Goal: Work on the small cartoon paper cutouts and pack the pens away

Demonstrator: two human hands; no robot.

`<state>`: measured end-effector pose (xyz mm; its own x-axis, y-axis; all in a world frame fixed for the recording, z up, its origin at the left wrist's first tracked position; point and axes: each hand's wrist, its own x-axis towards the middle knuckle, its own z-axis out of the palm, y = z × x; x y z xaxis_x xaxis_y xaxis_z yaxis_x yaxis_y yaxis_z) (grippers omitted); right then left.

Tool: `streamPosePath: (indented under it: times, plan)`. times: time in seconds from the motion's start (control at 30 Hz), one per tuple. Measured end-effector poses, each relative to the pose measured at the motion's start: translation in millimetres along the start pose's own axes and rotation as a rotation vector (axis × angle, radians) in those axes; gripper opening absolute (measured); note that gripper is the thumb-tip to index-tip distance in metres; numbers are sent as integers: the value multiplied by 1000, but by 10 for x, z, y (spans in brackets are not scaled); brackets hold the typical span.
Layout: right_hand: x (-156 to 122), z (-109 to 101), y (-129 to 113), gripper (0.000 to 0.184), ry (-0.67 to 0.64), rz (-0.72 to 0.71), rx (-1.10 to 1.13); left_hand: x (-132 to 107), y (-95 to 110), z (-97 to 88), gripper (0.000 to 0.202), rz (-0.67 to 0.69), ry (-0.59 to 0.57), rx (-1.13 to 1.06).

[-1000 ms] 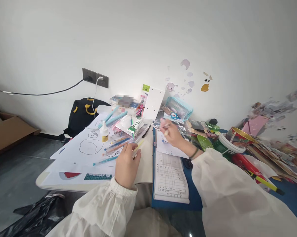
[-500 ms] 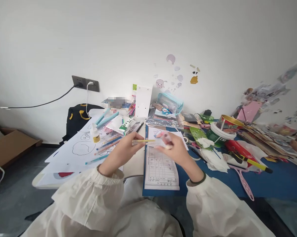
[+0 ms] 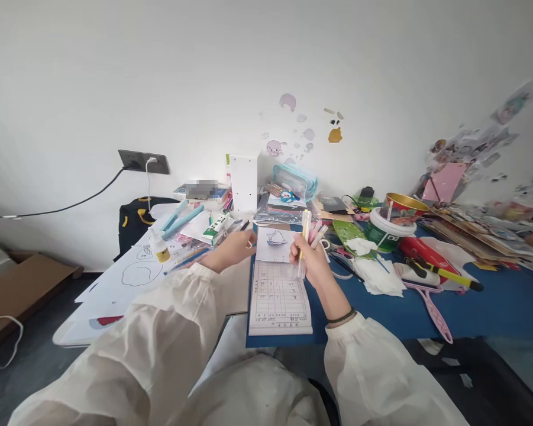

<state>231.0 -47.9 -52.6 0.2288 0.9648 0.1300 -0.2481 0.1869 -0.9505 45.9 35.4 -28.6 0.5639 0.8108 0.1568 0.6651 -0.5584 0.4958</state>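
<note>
Head view: right hand [image 3: 309, 257] has its fingers wrapped round a few pens [image 3: 307, 222], held about upright above the blue tabletop [image 3: 372, 319], towards its front left corner, by the right side of a drawing [image 3: 273, 251]; they look light, stiff, probably a bit slick, so I'd say grip mid-barrel; left hand [image 3: 233, 251] is at that tabletop's left edge, fingers curled, can't tell if they're pinching anything; form pad [image 3: 280, 302] sits near the front edge; white tabletop [image 3: 237, 290] adjoins on the left; behind, pale wall [image 3: 204, 71] with a socket [image 3: 144, 161], backpack [image 3: 135, 228] below it.
</note>
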Motion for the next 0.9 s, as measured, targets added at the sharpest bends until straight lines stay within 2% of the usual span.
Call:
streamPosePath:
  times: [0.07,0.13,0.2,0.3,0.47,0.67,0.77,0.9]
  plan:
    - [0,18,64,37,8,-12,130,14,-97,183,20,11,-2,28]
    - [3,38,115,36,10,-52,173,19,-147,287,22,23,-1,42]
    - [4,46,145,35,-4,-84,167,21,-171,315,24,32,1,51]
    - [2,35,154,35,-25,-94,146,11,-194,260,23,37,2,67]
    - [11,18,137,34,-19,-65,157,-90,-211,16,21,23,2,79]
    - [30,50,98,33,35,-98,125,-287,-145,-474,26,-35,103,85]
    - [15,114,39,30,-8,-130,-57,-400,-11,-703,27,33,184,71]
    - [2,309,-75,34,-76,-172,-459,-518,343,-863,26,176,216,69]
